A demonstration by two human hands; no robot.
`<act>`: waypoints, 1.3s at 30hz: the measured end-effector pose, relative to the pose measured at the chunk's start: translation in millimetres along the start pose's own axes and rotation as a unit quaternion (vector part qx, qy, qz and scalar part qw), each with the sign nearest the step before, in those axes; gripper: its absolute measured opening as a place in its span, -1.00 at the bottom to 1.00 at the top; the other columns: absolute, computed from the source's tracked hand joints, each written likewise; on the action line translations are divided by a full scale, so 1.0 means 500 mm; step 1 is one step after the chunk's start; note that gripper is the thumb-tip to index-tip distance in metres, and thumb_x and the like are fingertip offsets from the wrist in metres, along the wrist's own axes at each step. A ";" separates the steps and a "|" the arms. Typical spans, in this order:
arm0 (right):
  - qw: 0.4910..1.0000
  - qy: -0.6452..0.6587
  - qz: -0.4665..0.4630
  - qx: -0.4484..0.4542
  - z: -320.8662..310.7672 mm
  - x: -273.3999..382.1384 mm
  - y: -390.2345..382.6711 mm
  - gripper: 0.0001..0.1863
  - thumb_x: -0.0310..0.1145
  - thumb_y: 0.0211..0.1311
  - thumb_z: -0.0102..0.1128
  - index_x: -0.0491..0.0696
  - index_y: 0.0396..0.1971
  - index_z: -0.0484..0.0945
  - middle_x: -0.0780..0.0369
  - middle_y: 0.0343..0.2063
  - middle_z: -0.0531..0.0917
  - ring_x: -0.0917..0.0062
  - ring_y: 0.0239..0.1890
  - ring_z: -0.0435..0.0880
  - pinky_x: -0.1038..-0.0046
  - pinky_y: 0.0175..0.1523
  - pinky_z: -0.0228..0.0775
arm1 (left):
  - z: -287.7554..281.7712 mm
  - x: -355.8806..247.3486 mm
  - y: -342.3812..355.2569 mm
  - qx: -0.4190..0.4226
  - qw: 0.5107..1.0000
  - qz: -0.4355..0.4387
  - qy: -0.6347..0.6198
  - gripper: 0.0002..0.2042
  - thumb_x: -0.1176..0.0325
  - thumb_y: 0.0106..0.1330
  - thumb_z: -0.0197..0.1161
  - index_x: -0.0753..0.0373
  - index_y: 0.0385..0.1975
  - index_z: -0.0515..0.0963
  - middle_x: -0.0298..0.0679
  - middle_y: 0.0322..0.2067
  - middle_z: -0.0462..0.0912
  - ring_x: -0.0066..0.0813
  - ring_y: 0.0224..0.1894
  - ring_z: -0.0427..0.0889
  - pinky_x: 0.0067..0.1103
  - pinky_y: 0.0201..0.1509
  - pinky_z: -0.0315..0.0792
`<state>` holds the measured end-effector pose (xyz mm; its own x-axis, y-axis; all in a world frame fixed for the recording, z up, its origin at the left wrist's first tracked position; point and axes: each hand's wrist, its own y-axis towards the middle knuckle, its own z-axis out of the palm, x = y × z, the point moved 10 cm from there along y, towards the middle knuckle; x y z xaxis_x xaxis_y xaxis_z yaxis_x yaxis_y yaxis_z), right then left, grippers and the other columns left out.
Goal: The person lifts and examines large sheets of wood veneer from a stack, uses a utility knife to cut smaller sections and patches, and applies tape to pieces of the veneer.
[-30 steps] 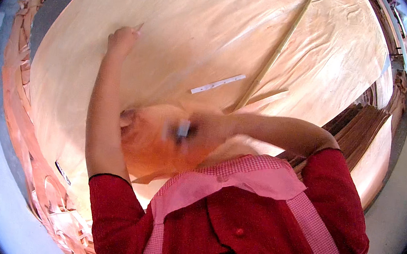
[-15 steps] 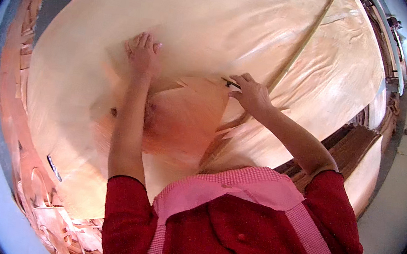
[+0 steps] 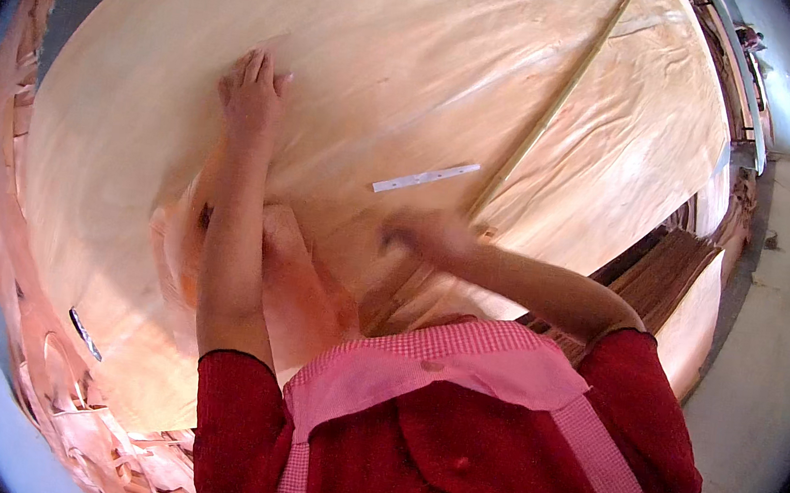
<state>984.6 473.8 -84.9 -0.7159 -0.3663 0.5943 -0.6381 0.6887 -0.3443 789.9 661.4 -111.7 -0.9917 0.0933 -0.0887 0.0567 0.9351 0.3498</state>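
Observation:
My left hand (image 3: 254, 94) rests on a broad, pale tan sheet like wood veneer (image 3: 360, 38), fingers together and stretched forward, thumb apart. Beneath my left forearm lies a thin, orange-pink loose piece (image 3: 308, 285), bent up toward my body. Its near end disappears behind the pink bib. My right hand (image 3: 435, 236) is smeared by motion, low over the sheet to the right of that piece. A small dark tool (image 3: 394, 238) shows as a blur at its fingers. Just beyond it, a white strip with dark dots (image 3: 425, 178), like a ruler, lies flat.
A long thin stick (image 3: 557, 104) crosses the sheet on the right. Brown stacked sheets (image 3: 659, 277) stand beyond my right arm. Scraps (image 3: 118, 454) are heaped at the lower left, near a small dark strip (image 3: 85, 335). A wall (image 3: 776, 319) is at the right.
My right hand has swung down and toward my body with the dark tool. The loose piece has folded back toward me, uncovering the white strip. My left hand has shifted slightly left.

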 end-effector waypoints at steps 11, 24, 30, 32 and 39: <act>0.966 -0.207 0.157 -0.007 -0.097 -0.143 0.037 -0.78 -0.28 -0.05 0.10 -0.12 -0.48 0.48 0.10 -0.51 0.52 0.26 -0.42 0.56 0.32 -0.32 0.40 | 0.008 0.001 0.000 0.045 0.998 -0.034 0.031 -0.54 0.03 0.17 -0.02 0.14 0.01 0.32 -0.39 0.05 0.32 -0.50 0.17 0.18 -0.13 0.17 0.03; 0.812 0.576 -0.021 -0.089 -0.267 0.002 0.395 -0.86 -0.38 0.10 0.05 -0.07 -0.36 0.36 0.10 -0.45 0.56 0.79 -0.80 0.14 0.71 -0.68 -0.02 | -0.035 -0.006 0.046 -0.056 0.996 0.016 -0.065 -0.82 0.32 0.05 0.10 0.16 -0.33 0.44 -0.30 -0.31 0.43 -0.33 -0.19 0.43 -0.39 -0.16 0.32; 0.799 0.597 0.022 -0.061 -0.239 -0.010 0.486 -0.77 -0.36 0.08 0.05 -0.10 -0.25 0.38 0.20 -0.59 0.50 0.77 -0.82 0.16 0.70 -0.67 0.04 | -0.017 0.026 0.057 -0.053 0.994 0.016 -0.096 -0.84 0.42 -0.01 0.06 0.17 -0.39 0.46 -0.28 -0.36 0.43 -0.30 -0.21 0.43 -0.39 -0.21 0.35; 0.782 0.622 -0.019 -0.034 -0.264 0.010 0.513 -0.70 -0.35 0.09 0.04 -0.10 -0.16 0.36 0.24 -0.63 0.47 0.78 -0.82 0.15 0.71 -0.68 0.04 | -0.024 0.025 0.058 -0.046 0.993 -0.001 -0.108 -0.84 0.43 0.00 0.04 0.17 -0.39 0.47 -0.28 -0.37 0.43 -0.30 -0.21 0.43 -0.40 -0.20 0.35; 0.799 0.596 0.083 0.011 -0.170 -0.048 0.520 -0.60 -0.46 0.06 -0.03 -0.09 -0.03 0.30 0.29 -0.68 0.38 0.79 -0.82 0.13 0.70 -0.66 0.04 | -0.030 0.031 0.057 -0.022 0.995 -0.022 -0.092 -0.84 0.40 0.07 0.01 0.18 -0.35 0.47 -0.24 -0.32 0.43 -0.27 -0.19 0.43 -0.40 -0.17 0.36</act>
<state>860.0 714.9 -126.7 -0.0207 0.5936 0.8045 -0.5768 0.6501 -0.4946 774.3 684.2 -89.0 -0.9550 0.1171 -0.2725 0.0041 0.9239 0.3826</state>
